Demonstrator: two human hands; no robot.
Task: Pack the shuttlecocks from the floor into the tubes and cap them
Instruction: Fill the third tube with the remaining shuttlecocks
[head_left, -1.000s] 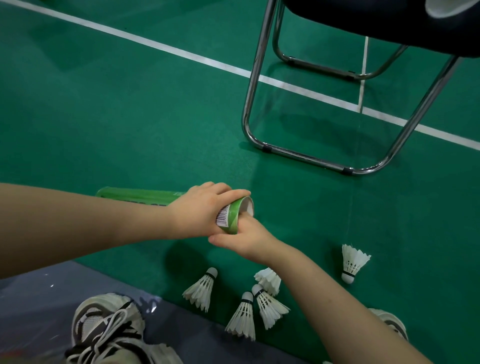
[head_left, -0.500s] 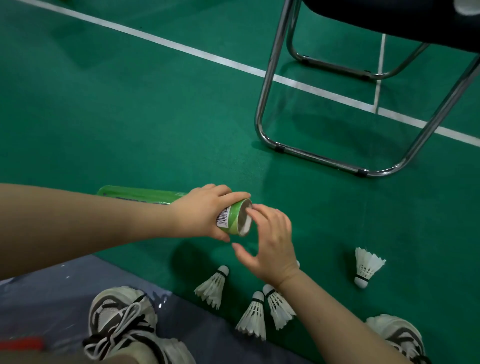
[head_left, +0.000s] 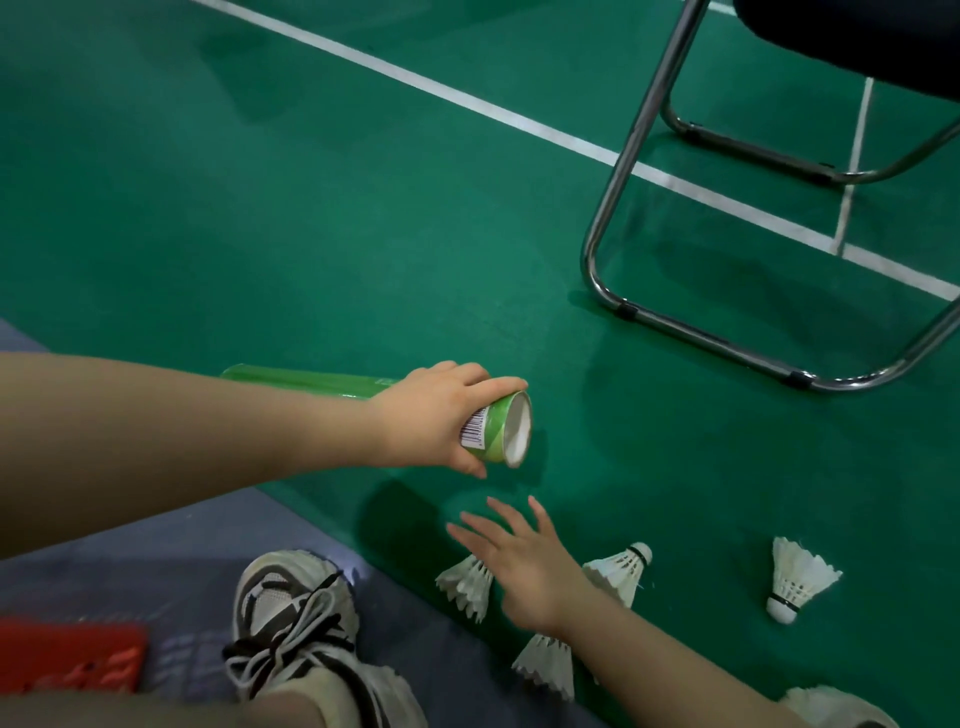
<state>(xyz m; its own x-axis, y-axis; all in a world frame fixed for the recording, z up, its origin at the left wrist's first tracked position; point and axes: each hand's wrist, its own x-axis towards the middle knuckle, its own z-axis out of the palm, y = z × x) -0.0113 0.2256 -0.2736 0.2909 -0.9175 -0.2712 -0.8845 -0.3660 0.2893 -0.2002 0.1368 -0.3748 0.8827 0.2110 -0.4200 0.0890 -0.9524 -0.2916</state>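
While the left hand (head_left: 436, 415) is keeping its fingers wrapped round the open end of the green tube (head_left: 301, 382), the right hand (head_left: 519, 566) is dropping away from the tube's mouth, where it was pressed a second ago. It is now coming down over the loose shuttlecocks on the court floor (head_left: 260, 208) with its fingers spread wide, holding nothing. I am reading that as one feeding stroke finished and the next pick-up beginning, though nothing is confirming that a shuttlecock went in.

The tube is hanging nearly level just above the floor, its uncapped mouth turned toward the right. Its inside is showing only as a pale wall, so what is sitting deeper in cannot be told. No cap is in view.

Four shuttlecocks are lying on the floor:
- The first shuttlecock (head_left: 467, 584) is partly under the left edge of the right hand.
- The second shuttlecock (head_left: 618, 571) is just beside the wrist.
- The third shuttlecock (head_left: 548, 665) is by the forearm.
- The fourth shuttlecock (head_left: 800, 579) is well apart to the right.

Packing is looking only partway along — capping is not yet near.
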